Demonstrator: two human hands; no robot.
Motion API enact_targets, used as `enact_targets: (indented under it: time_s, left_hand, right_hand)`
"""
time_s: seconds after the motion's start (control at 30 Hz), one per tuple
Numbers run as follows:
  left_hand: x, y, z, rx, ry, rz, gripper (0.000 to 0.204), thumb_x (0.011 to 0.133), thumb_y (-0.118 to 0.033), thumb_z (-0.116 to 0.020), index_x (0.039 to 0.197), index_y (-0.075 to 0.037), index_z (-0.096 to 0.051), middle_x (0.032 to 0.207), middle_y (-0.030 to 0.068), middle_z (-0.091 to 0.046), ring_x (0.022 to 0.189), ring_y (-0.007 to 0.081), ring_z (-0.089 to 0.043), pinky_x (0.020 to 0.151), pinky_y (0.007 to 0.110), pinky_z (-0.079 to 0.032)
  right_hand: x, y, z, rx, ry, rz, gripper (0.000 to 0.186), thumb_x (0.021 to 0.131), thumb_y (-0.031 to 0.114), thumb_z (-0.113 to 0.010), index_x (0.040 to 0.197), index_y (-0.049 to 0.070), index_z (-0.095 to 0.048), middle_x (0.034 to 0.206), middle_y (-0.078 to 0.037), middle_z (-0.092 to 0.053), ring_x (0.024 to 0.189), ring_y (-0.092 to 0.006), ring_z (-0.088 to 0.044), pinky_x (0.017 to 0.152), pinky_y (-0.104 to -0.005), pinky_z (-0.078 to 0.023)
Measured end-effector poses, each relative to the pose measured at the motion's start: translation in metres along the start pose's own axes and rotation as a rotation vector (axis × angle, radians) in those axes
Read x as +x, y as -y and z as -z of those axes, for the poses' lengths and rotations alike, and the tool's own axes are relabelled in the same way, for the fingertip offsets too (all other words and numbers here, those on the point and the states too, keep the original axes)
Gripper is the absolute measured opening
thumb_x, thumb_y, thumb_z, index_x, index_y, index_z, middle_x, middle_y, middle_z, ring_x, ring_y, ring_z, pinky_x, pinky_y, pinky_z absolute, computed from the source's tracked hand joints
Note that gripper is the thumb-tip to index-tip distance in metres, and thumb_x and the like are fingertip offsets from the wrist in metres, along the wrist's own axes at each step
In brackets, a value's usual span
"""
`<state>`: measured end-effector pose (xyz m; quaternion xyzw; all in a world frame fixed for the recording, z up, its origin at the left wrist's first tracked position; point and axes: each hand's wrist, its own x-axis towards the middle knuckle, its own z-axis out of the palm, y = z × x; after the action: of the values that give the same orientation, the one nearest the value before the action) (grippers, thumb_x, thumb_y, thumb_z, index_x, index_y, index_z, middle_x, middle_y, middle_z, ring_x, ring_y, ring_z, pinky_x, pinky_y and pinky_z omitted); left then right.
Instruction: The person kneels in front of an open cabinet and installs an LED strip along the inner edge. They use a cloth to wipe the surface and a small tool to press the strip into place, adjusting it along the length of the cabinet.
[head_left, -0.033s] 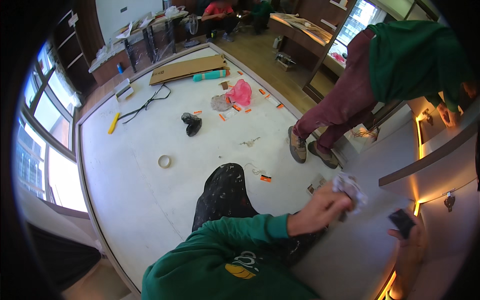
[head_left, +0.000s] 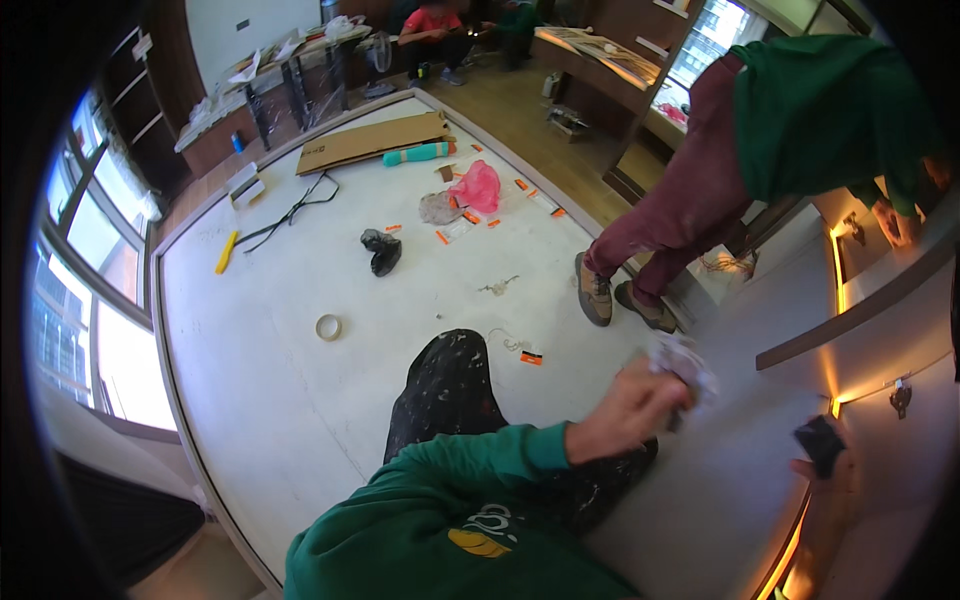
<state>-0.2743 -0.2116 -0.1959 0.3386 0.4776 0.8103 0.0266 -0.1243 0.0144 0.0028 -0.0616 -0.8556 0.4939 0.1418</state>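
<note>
My left hand [head_left: 630, 408] is closed around a crumpled whitish rag [head_left: 684, 362], in front of my bent knee. Its fingers are curled tight, and part of the rag bulges out past them. At the lower right, my right hand [head_left: 832, 474] holds a small black rectangular block [head_left: 821, 443] close to a grey panel [head_left: 885, 480] with a glowing strip light [head_left: 790, 545] along its edge. That hand is partly blurred. A metal hinge [head_left: 901, 399] sits on the panel above it.
A co-worker [head_left: 690, 180] in green and maroon bends over cabinetry at right. On the white platform [head_left: 260, 360] lie a tape roll [head_left: 328, 327], a yellow-handled tool [head_left: 226, 253], black plastic [head_left: 381, 251], a pink bag [head_left: 476, 187], cardboard [head_left: 370, 143] and a teal roll [head_left: 418, 153].
My left hand with the rag has shifted slightly left and up. The black block in my right hand has moved a little to the right.
</note>
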Motion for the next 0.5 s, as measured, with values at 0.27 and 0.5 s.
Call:
enact_targets:
  time_s: [0.27,0.5]
  left_hand:
    - [0.004,0.138,0.177,0.481,-0.229,0.267,0.059,0.111,-0.047,-0.043,0.081,-0.006,-0.073,0.083,0.0035,-0.072,0.076,0.0118,-0.062,0.069,0.030,-0.048]
    - [-0.033,0.221,0.280,0.672,-0.263,0.467,0.058,0.108,-0.044,-0.053,0.077,0.002,-0.073,0.070,0.0057,-0.064,0.069,0.0142,-0.055,0.068,0.034,-0.045]
  right_hand:
    - [-0.012,-0.083,0.114,-0.022,-0.437,0.158,0.049,0.113,0.032,-0.046,0.145,-0.004,-0.053,0.145,-0.014,-0.058,0.129,-0.0216,-0.060,0.114,-0.0466,-0.047]
    - [-0.001,-0.145,0.124,0.108,-0.657,-0.165,0.038,0.112,0.020,-0.044,0.139,0.000,-0.061,0.131,-0.008,-0.065,0.118,-0.0148,-0.061,0.109,-0.0390,-0.052]
